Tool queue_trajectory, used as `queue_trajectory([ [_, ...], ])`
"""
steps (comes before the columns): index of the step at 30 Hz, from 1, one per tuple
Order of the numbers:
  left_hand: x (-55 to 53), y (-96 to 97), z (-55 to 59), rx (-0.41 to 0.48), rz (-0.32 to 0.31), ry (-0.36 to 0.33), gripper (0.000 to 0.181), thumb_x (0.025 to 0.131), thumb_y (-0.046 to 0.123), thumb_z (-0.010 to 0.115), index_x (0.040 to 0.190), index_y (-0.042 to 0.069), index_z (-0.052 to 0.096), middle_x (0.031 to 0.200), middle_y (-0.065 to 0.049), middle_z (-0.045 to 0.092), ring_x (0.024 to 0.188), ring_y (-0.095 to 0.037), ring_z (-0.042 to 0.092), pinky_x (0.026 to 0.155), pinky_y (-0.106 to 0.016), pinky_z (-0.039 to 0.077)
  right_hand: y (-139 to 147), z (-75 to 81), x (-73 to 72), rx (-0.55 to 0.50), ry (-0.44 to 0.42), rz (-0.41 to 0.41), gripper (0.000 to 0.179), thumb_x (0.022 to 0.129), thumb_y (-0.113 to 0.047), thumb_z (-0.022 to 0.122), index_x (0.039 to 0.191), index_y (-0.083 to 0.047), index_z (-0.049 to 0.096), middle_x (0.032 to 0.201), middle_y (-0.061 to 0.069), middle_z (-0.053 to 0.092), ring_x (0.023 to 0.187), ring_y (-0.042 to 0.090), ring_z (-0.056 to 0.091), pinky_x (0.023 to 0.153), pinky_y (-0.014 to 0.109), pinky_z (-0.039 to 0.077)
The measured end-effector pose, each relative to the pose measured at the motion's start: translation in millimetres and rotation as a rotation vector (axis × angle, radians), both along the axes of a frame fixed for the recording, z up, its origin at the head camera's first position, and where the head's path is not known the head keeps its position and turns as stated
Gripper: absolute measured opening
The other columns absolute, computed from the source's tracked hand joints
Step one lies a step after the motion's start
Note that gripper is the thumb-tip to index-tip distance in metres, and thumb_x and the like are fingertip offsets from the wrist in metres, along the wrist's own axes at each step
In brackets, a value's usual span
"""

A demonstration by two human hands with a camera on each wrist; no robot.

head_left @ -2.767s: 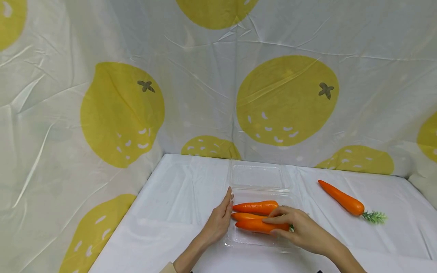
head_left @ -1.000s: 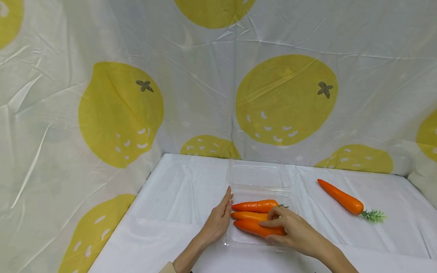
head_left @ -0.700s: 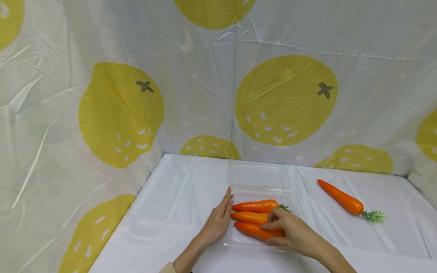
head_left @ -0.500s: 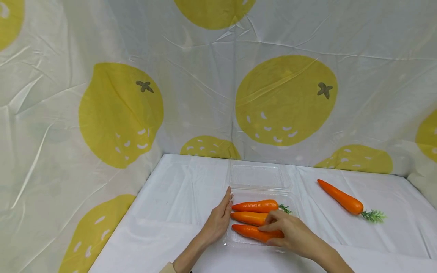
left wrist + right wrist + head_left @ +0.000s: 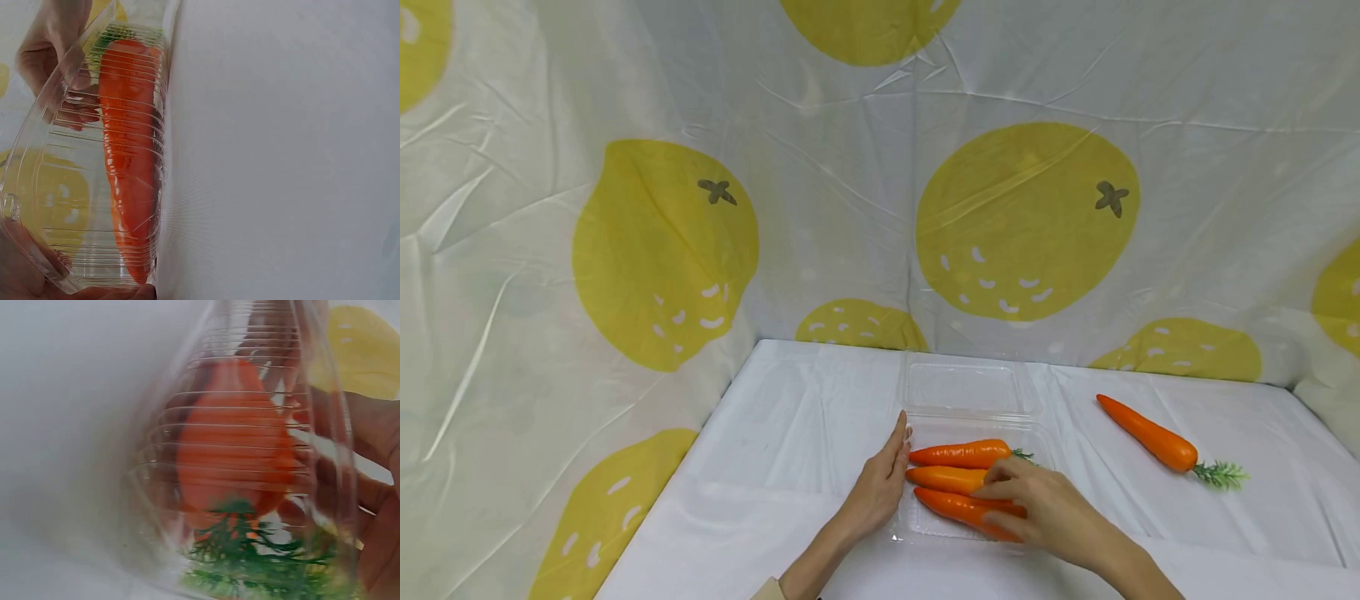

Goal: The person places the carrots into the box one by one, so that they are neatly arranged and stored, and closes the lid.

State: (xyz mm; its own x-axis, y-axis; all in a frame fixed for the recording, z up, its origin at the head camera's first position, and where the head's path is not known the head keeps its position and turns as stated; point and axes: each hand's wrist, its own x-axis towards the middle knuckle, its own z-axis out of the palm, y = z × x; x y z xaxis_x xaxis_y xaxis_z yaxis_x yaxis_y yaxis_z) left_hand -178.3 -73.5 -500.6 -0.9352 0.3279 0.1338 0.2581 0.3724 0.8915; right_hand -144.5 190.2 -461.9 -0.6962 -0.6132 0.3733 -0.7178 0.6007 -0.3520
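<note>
Three orange carrots lie side by side in a clear plastic clamshell container (image 5: 925, 527), tips to the left. The back carrot (image 5: 958, 454) shows its green top. The middle carrot (image 5: 943, 478) is partly covered by fingers. On the front carrot (image 5: 951, 505), the right hand (image 5: 1052, 512) bends its fingers and thumb around the thick end. Flat against the container's left side rests the left hand (image 5: 880, 483), fingers extended. Through the ribbed wall, the left wrist view shows the front carrot (image 5: 130, 137); the right wrist view shows its green leaves (image 5: 244, 556), blurred.
A fourth carrot (image 5: 1150, 435) with a leafy top lies on the white cloth at the right. The container's lid (image 5: 962, 387) is folded back behind it. A lemon-patterned curtain (image 5: 850, 208) stands behind and left of the table.
The right hand has brought the front carrot down, apart from the middle one, then slightly back up. Its fingers have shifted on the carrot. The left hand stays in place.
</note>
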Motion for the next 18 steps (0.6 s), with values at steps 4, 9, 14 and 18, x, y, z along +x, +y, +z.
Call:
queue_trajectory([
  [4, -0.1, -0.3, -0.2, 0.002, -0.003, 0.000, 0.057, 0.114, 0.018, 0.035, 0.166, 0.006, 0.015, 0.161, -0.028, 0.039, 0.149, -0.044, 0.041, 0.121, -0.060, 0.029, 1, 8.7, 1.7, -0.065, -0.021, 0.003, 0.019, 0.088, -0.020, 0.083, 0.107, -0.023, 0.082, 0.101, -0.015, 0.067, 0.085, 0.004, 0.060, 0.068, 0.020, 0.055],
  [9, 0.1, -0.2, -0.3, 0.003, -0.003, -0.003, 0.057, 0.114, 0.018, 0.035, 0.166, 0.006, 0.015, 0.161, -0.028, 0.038, 0.149, -0.044, 0.041, 0.121, -0.060, 0.030, 10, 18.3, 0.7, -0.100, -0.042, -0.022, 0.015, 0.095, -0.023, 0.077, 0.109, -0.023, 0.081, 0.103, -0.012, 0.068, 0.087, 0.005, 0.063, 0.070, 0.023, 0.058],
  [14, 0.0, 0.1, -0.4, 0.000, 0.000, -0.004, 0.057, 0.114, 0.017, 0.035, 0.166, 0.006, 0.015, 0.161, -0.028, 0.039, 0.148, -0.044, 0.042, 0.120, -0.060, 0.031, 25, 24.7, -4.7, -0.098, -0.028, -0.090, 0.017, 0.093, -0.021, 0.078, 0.109, -0.026, 0.080, 0.106, -0.015, 0.070, 0.092, 0.006, 0.067, 0.075, 0.027, 0.061],
  [18, -0.1, -0.1, -0.4, 0.006, -0.001, -0.009, 0.057, 0.114, 0.017, 0.036, 0.166, 0.007, 0.015, 0.161, -0.028, 0.039, 0.148, -0.044, 0.042, 0.120, -0.060, 0.031, 36, 28.0, -9.6, -0.106, -0.013, -0.127, 0.022, 0.091, -0.017, 0.079, 0.110, -0.029, 0.079, 0.107, -0.016, 0.070, 0.093, 0.006, 0.067, 0.075, 0.025, 0.061],
])
